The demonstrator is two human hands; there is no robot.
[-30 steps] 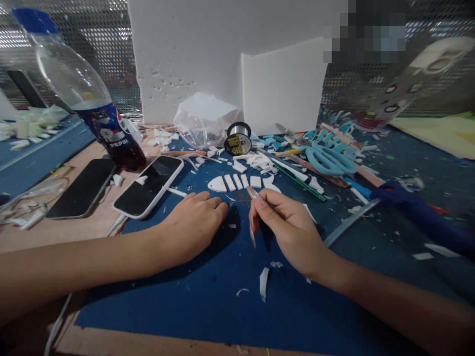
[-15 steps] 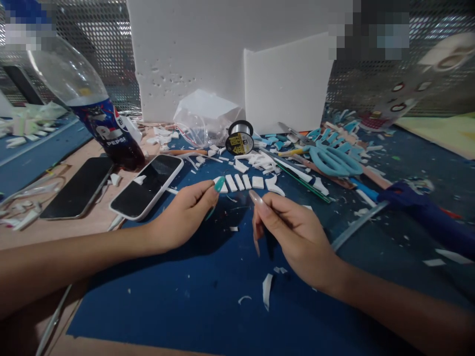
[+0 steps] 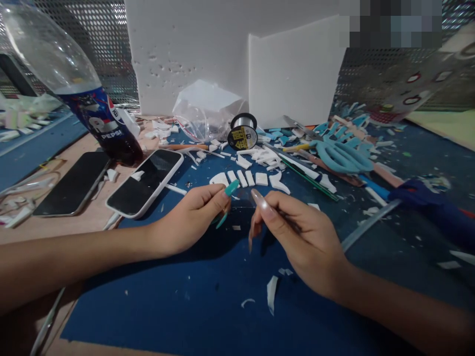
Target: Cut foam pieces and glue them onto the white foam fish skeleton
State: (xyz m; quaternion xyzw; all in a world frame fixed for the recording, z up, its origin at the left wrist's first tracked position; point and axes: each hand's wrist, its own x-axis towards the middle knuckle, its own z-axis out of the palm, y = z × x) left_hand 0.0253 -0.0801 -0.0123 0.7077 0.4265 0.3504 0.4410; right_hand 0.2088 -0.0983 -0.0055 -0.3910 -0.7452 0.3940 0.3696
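Note:
My left hand (image 3: 202, 210), with green nails, is closed in a pinch, thumb pressed on the curled fingers. My right hand (image 3: 293, 232) pinches the same way a short gap to the right. Whatever they hold is too thin or too hidden to make out. Just beyond the fingertips lies a row of white cut pieces (image 3: 261, 179), a rounded one at the left, narrow strips between, and a forked tail-like piece (image 3: 279, 183) at the right. Behind the row a spool of clear line (image 3: 243, 133) leans on its side.
White offcuts litter the blue mat (image 3: 159, 301). Two phones, one being a white-edged phone (image 3: 146, 183), and a Pepsi bottle (image 3: 100, 123) stand left. Blue-handled scissors (image 3: 343, 155) and a blue glue gun (image 3: 426, 207) lie right. White foam boards (image 3: 293, 74) rise behind a plastic bag (image 3: 208, 111).
My left hand has moved slightly right, closer to the right hand, and its green thumbnail now partly covers the row's left end. Both hands stay pinched; the view has shifted a little.

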